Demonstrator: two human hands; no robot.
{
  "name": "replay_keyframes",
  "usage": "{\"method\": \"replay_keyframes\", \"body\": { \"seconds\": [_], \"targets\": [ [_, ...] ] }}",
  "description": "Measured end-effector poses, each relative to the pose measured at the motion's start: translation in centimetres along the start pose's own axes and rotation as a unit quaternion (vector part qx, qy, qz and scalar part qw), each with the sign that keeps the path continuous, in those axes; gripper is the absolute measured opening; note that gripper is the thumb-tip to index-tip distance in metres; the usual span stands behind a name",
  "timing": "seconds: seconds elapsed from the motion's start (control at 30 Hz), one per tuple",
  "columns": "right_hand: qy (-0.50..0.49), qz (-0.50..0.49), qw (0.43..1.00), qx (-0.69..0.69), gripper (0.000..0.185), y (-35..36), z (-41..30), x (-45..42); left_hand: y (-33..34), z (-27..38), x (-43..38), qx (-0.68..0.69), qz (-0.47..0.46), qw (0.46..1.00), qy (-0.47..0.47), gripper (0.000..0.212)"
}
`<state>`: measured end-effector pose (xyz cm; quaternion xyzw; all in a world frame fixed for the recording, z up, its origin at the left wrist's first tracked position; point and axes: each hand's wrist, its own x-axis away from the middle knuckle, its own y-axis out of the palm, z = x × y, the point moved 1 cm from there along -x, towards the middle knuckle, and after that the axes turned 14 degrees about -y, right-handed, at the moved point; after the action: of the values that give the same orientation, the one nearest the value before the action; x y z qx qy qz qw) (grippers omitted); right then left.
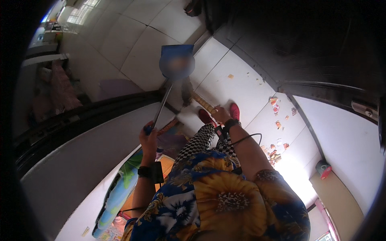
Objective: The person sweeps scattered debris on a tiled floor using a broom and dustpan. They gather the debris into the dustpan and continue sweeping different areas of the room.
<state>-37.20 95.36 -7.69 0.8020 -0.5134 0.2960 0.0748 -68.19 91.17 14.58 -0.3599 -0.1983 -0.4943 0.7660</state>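
My left hand is closed around the grip end of a thin metal pole. At its far end is a blue dustpan, held out ahead of me; a blurred patch covers its middle, so its contents cannot be told. In my right hand is the tan, banded handle of a short broom. The broom's dark bristles point away from me, just nearer than the dustpan. Paper and wrapper scraps lie scattered on the tiles to the right, with a denser heap beside my right arm.
My red shoes stand on white floor tiles. At right is a dark door with a metal lock plate. A dark frame runs along the left. Colourful rolled matting lies near my left forearm.
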Motion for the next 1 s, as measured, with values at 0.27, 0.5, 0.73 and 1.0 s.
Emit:
{"method": "replay_keyframes", "body": {
  "seconds": [0.27, 0.5, 0.73, 1.0],
  "targets": [
    [0.075, 0.174, 0.975, 0.113, 0.039, -6.5, 4.8, 11.4, -0.6, 1.0, 1.1, -0.041, -0.015, 0.999, 0.0, 0.034],
    [0.106, 0.189, 0.976, -0.025, 0.051, -5.1, 0.9, 17.5, 0.1, -0.8, 2.3, 0.018, -0.042, 0.999, -0.008, 0.031],
    [-0.03, 0.073, 0.993, 0.084, 0.042, 1.9, 2.5, 11.2, 1.2, -1.5, 5.5, -0.021, -0.038, 0.999, 0.026, 0.029],
    [0.023, 0.09, 0.976, 0.198, 0.036, -4.7, 6.2, 18.1, 2.7, -2.6, 10.0, 0.002, -0.043, 0.999, 0.005, 0.031]
  ]
}}
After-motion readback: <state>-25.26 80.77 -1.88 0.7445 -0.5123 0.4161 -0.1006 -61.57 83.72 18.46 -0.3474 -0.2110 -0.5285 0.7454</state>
